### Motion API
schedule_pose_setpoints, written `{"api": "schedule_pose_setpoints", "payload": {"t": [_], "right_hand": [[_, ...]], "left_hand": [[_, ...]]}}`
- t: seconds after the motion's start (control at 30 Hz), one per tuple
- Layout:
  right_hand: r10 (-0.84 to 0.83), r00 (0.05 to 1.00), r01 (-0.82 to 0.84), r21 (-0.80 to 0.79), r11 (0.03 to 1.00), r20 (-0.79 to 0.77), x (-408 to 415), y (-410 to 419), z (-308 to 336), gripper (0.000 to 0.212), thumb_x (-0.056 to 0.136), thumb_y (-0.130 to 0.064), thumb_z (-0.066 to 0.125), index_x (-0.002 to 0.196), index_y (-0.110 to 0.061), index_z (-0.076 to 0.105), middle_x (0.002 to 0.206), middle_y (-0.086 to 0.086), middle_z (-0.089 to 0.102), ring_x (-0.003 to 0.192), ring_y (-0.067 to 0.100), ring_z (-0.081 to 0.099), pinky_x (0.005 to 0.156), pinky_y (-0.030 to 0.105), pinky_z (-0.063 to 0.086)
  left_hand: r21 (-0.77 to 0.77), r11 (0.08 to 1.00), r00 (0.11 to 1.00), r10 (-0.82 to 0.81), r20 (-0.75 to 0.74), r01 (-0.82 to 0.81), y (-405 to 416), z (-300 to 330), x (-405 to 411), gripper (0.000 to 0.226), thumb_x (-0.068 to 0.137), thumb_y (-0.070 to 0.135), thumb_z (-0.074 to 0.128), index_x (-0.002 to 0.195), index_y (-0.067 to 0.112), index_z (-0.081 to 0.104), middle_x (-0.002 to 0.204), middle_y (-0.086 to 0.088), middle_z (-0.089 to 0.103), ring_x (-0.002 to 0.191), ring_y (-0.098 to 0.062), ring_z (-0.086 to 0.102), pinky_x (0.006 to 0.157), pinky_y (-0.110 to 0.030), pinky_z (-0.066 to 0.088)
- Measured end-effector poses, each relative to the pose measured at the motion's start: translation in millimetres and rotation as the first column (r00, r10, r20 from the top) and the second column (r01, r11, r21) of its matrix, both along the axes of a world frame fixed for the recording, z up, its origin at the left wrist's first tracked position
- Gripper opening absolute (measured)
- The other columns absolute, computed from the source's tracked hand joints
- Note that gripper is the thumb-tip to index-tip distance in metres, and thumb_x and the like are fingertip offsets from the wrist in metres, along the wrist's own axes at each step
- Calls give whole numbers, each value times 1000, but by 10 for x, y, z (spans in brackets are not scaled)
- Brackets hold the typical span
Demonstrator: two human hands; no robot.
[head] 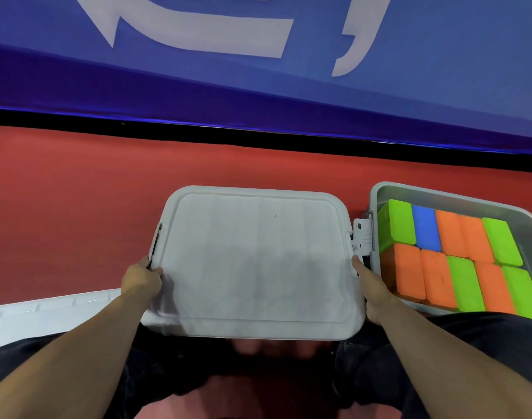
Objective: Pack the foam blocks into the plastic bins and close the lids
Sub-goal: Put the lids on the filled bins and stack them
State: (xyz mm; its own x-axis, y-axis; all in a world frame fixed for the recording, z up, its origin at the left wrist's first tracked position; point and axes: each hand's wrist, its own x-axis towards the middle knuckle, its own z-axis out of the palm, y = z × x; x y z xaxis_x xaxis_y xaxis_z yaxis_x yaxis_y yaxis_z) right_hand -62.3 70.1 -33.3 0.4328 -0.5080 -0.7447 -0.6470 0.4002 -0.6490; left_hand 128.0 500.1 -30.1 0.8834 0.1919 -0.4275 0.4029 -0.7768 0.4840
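Both hands, left hand (pixel 142 278) and right hand (pixel 372 290), grip white lid (pixel 252 261) edges on centre bin; press latches (pixel 363 237) evenly. Foam blocks (pixel 458 255) fill open bin (pixel 415 190) right.

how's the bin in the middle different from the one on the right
The middle bin has its lid on, so its contents are hidden; the right bin has no lid and shows two rows of orange, green and blue foam blocks. The left hand and right hand are at the middle bin's sides by its latches; nothing touches the right bin. Both are pale grey plastic with rounded corners, on the red floor.
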Motion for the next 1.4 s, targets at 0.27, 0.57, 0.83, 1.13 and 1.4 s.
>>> {"api": "schedule_pose_setpoints", "payload": {"t": [0.27,0.57,0.83,1.13,1.4], "right_hand": [[-8,999,6,36,999,46,40,-17,-8,51,95,-59,59,120,-16,71,107,10,77,101,32,72,98,50,54],[-9,998,0,138,990,67,40,-95,-152,74,72,-75,67,124,-23,71,115,9,76,106,35,72,101,55,52],[-74,988,83,-69,994,133,-66,70,2,104,81,-52,80,160,-34,14,140,-9,40,125,21,50,113,50,42],[241,970,-223,-269,937,36,-75,127,41,76,95,-45,66,160,-29,29,144,-4,54,122,14,50,106,26,36],[402,913,-396,-408,823,-73,-102,170,174,73,101,-37,59,161,-29,17,152,4,48,142,25,42,102,23,30]], "left_hand": [[12,1000,1000,2,-11,-1,16,-23,18,41,98,11,60,139,9,59,127,-22,65,118,-45,57,100,-45,48],[38,999,1000,4,-2,-4,-67,54,-41,45,100,7,56,144,4,52,137,-25,59,126,-46,53,106,-45,43],[-7,998,998,57,-30,-57,-79,33,-21,42,99,5,56,141,1,55,134,-26,60,122,-46,56,103,-44,44],[12,1000,998,-15,-53,15,0,9,-10,52,99,10,55,151,11,46,143,-24,54,128,-46,52,106,-44,42],[133,983,990,-119,-76,128,-4,20,7,38,100,11,52,138,8,53,127,-28,60,115,-48,56,95,-45,45]]}}
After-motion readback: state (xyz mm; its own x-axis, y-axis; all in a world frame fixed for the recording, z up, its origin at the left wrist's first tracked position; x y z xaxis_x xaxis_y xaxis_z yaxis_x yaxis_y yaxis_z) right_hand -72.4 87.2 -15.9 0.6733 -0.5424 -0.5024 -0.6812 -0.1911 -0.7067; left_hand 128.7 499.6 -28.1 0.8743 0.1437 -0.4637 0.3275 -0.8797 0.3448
